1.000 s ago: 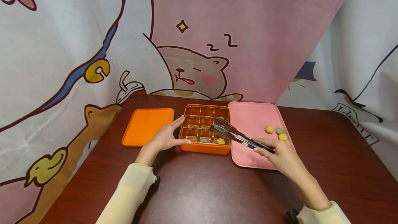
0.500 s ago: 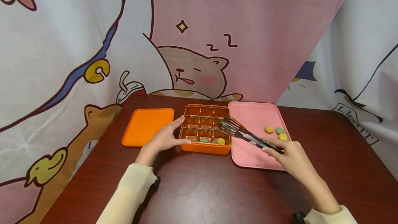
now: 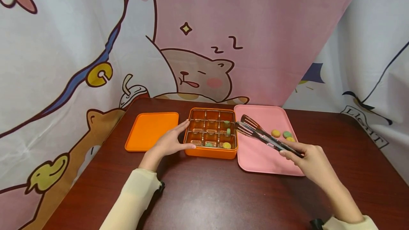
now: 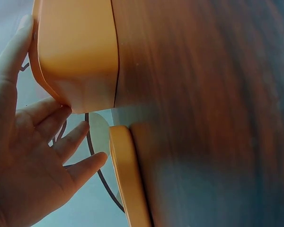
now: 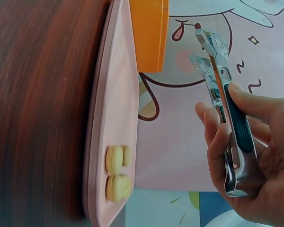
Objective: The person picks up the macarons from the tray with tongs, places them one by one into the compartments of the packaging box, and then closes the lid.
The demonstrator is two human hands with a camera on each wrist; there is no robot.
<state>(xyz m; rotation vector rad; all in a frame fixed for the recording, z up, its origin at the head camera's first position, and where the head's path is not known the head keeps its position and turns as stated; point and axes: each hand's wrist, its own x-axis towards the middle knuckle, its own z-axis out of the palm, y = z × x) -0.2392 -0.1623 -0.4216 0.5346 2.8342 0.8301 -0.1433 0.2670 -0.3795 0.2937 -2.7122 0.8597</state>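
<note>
My left hand [image 3: 169, 141] rests against the left side of an orange compartment box [image 3: 211, 152], its thumb on the front rim and its fingers stretched along the side. In the left wrist view some fingertips touch the box and others are spread free. My right hand [image 3: 314, 160] grips metal tongs with dark handles [image 3: 270, 140], held over the pink tray, their tips parted with nothing between them. Green macarons [image 3: 228, 131] stand in the box's right column and one at front middle. A yellow macaron [image 3: 227, 145] sits in the front right compartment.
The pink tray [image 3: 255, 159] adjoins the box on the right. Near its right edge lie a yellow macaron [image 3: 276, 133], a green macaron [image 3: 287, 135] and another yellow one partly hidden by my hand. An orange lid [image 3: 151, 130] lies left. A printed curtain [image 3: 262, 38] hangs behind.
My right hand has drawn the tongs rightward, from over the box to over the tray. The green macaron in the middle right compartment now shows uncovered. My left hand has stayed.
</note>
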